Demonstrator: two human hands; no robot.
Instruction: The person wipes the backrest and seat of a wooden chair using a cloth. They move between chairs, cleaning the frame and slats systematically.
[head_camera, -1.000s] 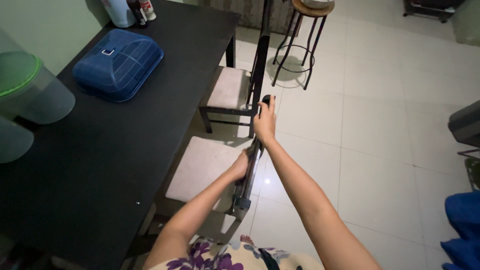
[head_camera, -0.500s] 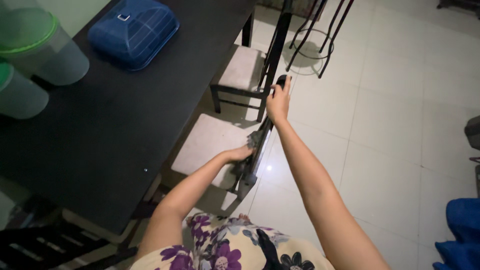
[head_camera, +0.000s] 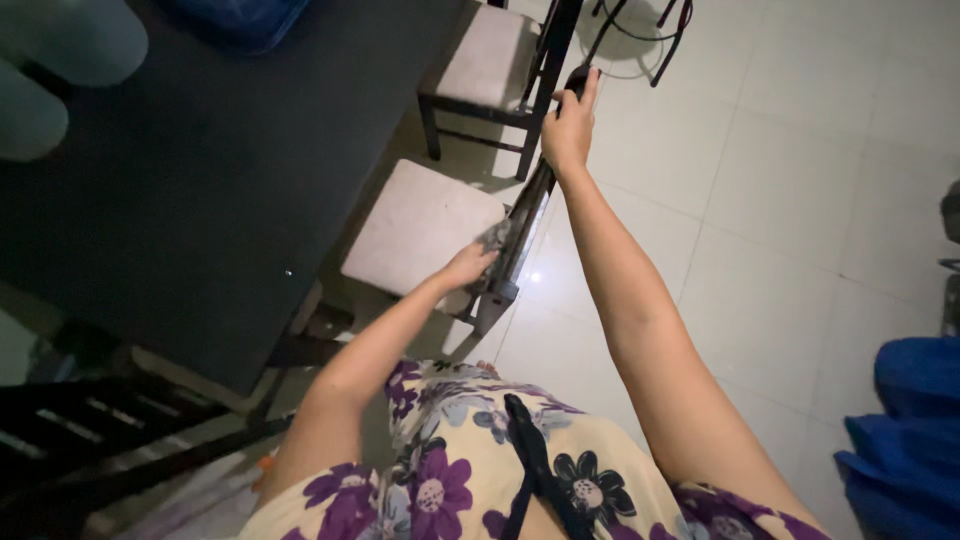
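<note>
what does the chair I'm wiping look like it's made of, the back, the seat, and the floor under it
The chair back gripped by the right hand looks like dark-finished wood or metal; its glossy sheen leaves that open. The seat by the left hand seems padded, pale matte fabric. The floor looks like glazed ceramic tile: grout lines and a reflected light spot.

Table (head_camera: 200, 200) dark, matt. Chair frame (head_camera: 525, 225) dark, slight sheen; seat (head_camera: 420, 225) pale matt cloth. Rag (head_camera: 495, 237) grey cloth. Floor (head_camera: 800, 200) glossy pale tile.
</note>
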